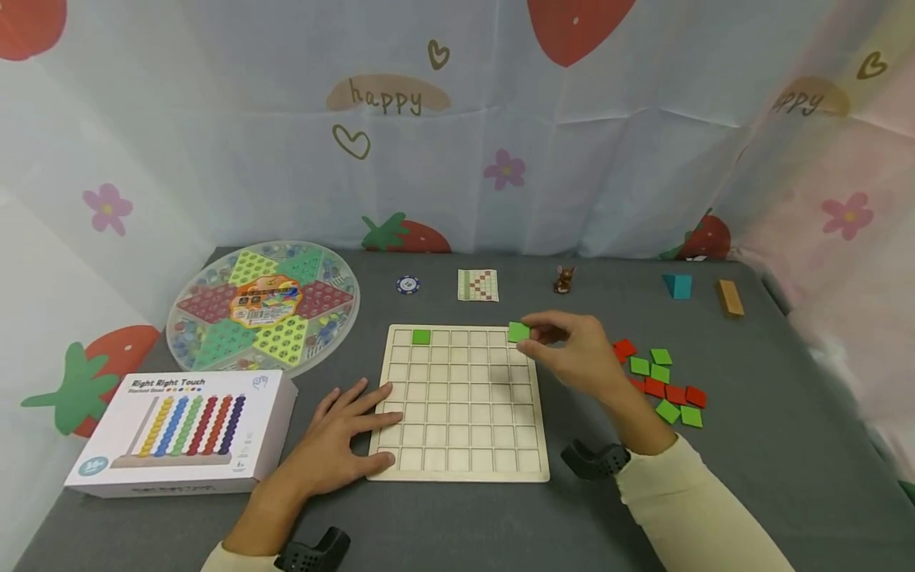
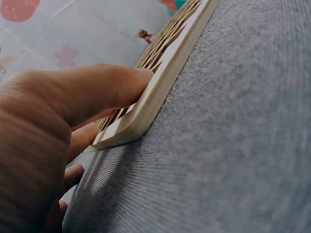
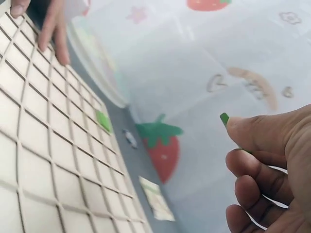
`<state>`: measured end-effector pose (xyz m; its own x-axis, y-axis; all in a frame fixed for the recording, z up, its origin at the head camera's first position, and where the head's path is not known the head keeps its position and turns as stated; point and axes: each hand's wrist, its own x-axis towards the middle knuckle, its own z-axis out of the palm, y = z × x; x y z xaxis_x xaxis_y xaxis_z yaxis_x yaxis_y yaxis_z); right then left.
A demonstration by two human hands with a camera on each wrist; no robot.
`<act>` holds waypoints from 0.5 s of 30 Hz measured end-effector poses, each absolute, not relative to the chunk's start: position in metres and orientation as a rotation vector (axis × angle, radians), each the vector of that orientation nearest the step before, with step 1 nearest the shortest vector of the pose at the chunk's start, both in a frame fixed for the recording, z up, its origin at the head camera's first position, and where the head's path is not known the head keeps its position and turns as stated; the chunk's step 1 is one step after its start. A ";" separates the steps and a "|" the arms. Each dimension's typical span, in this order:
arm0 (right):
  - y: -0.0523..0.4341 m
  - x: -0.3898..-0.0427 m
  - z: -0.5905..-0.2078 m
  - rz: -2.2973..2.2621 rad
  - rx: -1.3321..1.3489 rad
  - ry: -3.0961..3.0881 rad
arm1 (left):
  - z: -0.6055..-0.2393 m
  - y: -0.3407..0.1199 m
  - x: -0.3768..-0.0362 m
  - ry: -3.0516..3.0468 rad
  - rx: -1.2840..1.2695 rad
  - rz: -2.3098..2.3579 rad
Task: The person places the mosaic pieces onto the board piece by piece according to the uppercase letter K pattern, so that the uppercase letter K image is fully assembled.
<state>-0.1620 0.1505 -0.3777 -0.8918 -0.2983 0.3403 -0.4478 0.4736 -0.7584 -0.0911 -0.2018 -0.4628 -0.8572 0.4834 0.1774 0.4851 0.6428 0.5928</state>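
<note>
Right hand: its grip pinches a green tile between thumb and fingertips, just above the far right corner of the grid board; in the right wrist view only a green edge shows past the fingertips.
Left hand: grip released, fingers straight and flat, resting on the near left edge of the board; the left wrist view shows a finger lying along the board's edge.
Placed tile: green, seated in the far row, second cell from the left.
Loose tiles: red and green, scattered on the grey worktop right of the board.
Far edge: poker chip, pattern card, small brown figurine, teal block, wooden block.
Left side: round Chinese checkers set; abacus box nearer.
</note>
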 end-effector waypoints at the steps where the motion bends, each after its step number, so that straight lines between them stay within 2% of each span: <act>1: 0.144 -0.165 -0.380 1.407 0.658 -2.568 | -0.463 -0.202 -0.091 -2.844 -0.838 -1.028; 8: 0.097 -0.184 -0.402 1.468 0.682 -2.649 | -0.464 -0.203 -0.091 -2.849 -0.831 -1.020; 15: 0.059 -0.193 -0.418 1.466 0.593 -2.766 | -0.462 -0.202 -0.091 -2.851 -0.831 -1.017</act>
<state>-0.1925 0.0586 -0.4184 -0.9297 -0.3435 0.1330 -0.3029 0.5075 -0.8066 -0.0908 -0.2015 -0.4623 -0.8597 0.4803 0.1736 0.4818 0.6498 0.5879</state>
